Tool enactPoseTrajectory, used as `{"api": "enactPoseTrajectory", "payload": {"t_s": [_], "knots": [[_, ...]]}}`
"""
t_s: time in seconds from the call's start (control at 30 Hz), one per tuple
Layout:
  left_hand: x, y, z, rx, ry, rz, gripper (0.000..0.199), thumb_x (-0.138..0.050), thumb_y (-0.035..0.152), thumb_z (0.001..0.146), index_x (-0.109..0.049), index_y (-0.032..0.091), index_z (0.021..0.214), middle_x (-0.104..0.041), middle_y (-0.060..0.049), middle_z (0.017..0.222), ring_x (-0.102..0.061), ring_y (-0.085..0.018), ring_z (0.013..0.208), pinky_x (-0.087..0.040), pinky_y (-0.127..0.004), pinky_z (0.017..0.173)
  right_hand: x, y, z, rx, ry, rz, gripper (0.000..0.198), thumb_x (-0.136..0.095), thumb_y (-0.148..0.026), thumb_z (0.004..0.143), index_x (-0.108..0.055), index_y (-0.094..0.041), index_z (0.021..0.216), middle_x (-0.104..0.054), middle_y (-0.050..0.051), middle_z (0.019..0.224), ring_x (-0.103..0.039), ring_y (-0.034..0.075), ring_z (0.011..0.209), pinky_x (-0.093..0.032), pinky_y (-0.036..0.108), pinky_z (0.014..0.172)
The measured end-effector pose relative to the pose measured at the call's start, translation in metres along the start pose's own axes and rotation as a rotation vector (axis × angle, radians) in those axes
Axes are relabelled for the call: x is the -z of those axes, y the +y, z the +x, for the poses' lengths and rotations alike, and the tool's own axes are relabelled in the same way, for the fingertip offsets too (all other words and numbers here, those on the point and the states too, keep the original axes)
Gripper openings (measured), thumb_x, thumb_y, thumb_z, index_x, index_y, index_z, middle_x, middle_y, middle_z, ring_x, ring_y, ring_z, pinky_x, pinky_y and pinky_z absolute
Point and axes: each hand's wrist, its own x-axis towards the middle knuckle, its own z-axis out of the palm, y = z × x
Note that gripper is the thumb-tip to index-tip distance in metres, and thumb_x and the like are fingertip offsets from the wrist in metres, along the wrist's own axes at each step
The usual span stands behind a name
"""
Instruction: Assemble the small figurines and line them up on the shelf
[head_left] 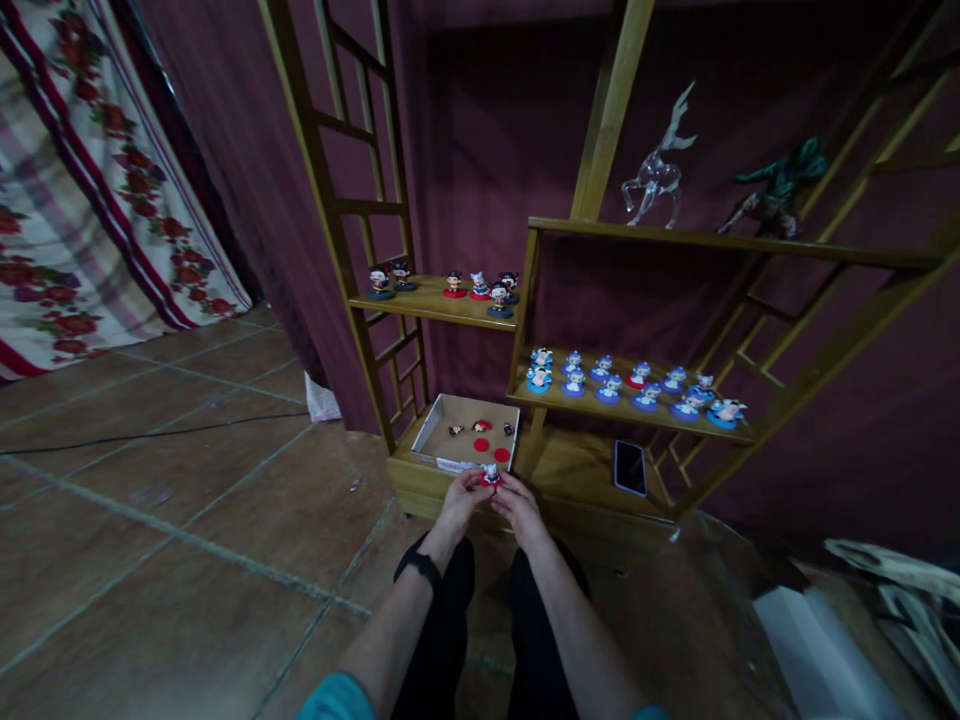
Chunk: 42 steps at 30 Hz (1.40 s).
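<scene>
Both hands meet around a small white-headed figurine (491, 473) on a red round base, just in front of a shallow cardboard box. My left hand (461, 498) grips the base from the left, a dark band on its wrist. From the right, my right hand (517, 503) pinches the same base. Inside the cardboard box (426, 432) lie several loose figurine parts (456, 431) and red discs (481, 445). Its near edge is close to my fingers.
Several figurines stand on the left shelf (435, 305); two rows of mostly purple and blue ones fill the right shelf (555, 396). A phone (630, 468) lies on the bottom board. Higher up are a clear deer statue (656, 180) and a green statue (784, 190).
</scene>
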Motion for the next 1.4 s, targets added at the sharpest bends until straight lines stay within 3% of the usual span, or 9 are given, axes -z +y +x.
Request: {"api": "enactPoseTrajectory", "payload": {"t_s": [0.2, 0.5, 0.73, 1.07, 1.2, 1.4], "knots": [[-0.0032, 0.0025, -0.0026, -0.055, 0.029, 0.064, 0.045, -0.077, 0.019, 0.045, -0.056, 0.014, 0.084, -0.064, -0.004, 0.081, -0.059, -0.014, 0.069, -0.044, -0.030, 0.072, 0.0005, 0.0003, 0.0000, -0.011, -0.001, 0.030, 0.042, -0.068, -0.031, 0.057, -0.061, -0.025, 0.098, -0.066, 0.002, 0.096, -0.061, 0.016, 0.080, -0.047, 0.030, 0.071], [-0.0010, 0.0014, 0.0010, -0.029, 0.048, 0.063, 0.049, -0.079, 0.021, 0.043, -0.058, 0.012, 0.087, -0.065, -0.007, 0.082, -0.059, -0.016, 0.075, -0.042, -0.031, 0.076, 0.0024, 0.0036, 0.0055, -0.041, 0.005, 0.055, 0.040, -0.068, -0.033, 0.057, -0.062, -0.024, 0.096, -0.068, 0.001, 0.085, -0.062, 0.014, 0.074, -0.047, 0.030, 0.073], [-0.0047, 0.0031, 0.0002, 0.048, 0.010, 0.103, 0.046, -0.079, 0.025, 0.045, -0.064, 0.010, 0.086, -0.067, -0.007, 0.076, -0.058, -0.016, 0.068, -0.042, -0.029, 0.073, 0.0021, 0.0039, 0.0062, -0.038, 0.022, 0.071, 0.037, -0.069, -0.033, 0.056, -0.063, -0.022, 0.091, -0.069, 0.002, 0.080, -0.062, 0.014, 0.070, -0.048, 0.030, 0.070], [-0.0028, -0.0003, -0.0023, 0.041, -0.097, 0.154, 0.032, -0.068, 0.035, 0.062, -0.066, 0.012, 0.084, -0.065, -0.005, 0.070, -0.055, -0.013, 0.061, -0.041, -0.023, 0.061, -0.0001, 0.0017, 0.0042, -0.031, 0.033, 0.066, 0.030, -0.069, -0.039, 0.059, -0.062, -0.019, 0.080, -0.068, 0.003, 0.072, -0.063, 0.016, 0.067, -0.049, 0.030, 0.067], [-0.0016, -0.0011, -0.0008, -0.018, -0.111, 0.290, 0.029, -0.064, 0.036, 0.066, -0.066, 0.013, 0.083, -0.064, -0.006, 0.074, -0.056, -0.016, 0.066, -0.042, -0.025, 0.064, -0.0001, 0.0014, 0.0032, -0.049, 0.019, 0.044, 0.029, -0.066, -0.041, 0.062, -0.062, -0.018, 0.080, -0.068, 0.003, 0.072, -0.064, 0.016, 0.068, -0.049, 0.030, 0.067], [-0.0010, 0.0081, -0.0053, -0.267, -0.081, 0.681, 0.025, -0.063, 0.031, 0.066, -0.065, 0.018, 0.088, -0.062, -0.007, 0.086, -0.055, -0.021, 0.083, -0.039, -0.029, 0.078, 0.0026, 0.0052, 0.0092, -0.061, 0.030, 0.076, 0.026, -0.065, -0.033, 0.063, -0.061, -0.021, 0.085, -0.069, 0.002, 0.078, -0.063, 0.015, 0.070, -0.048, 0.029, 0.068]]}}
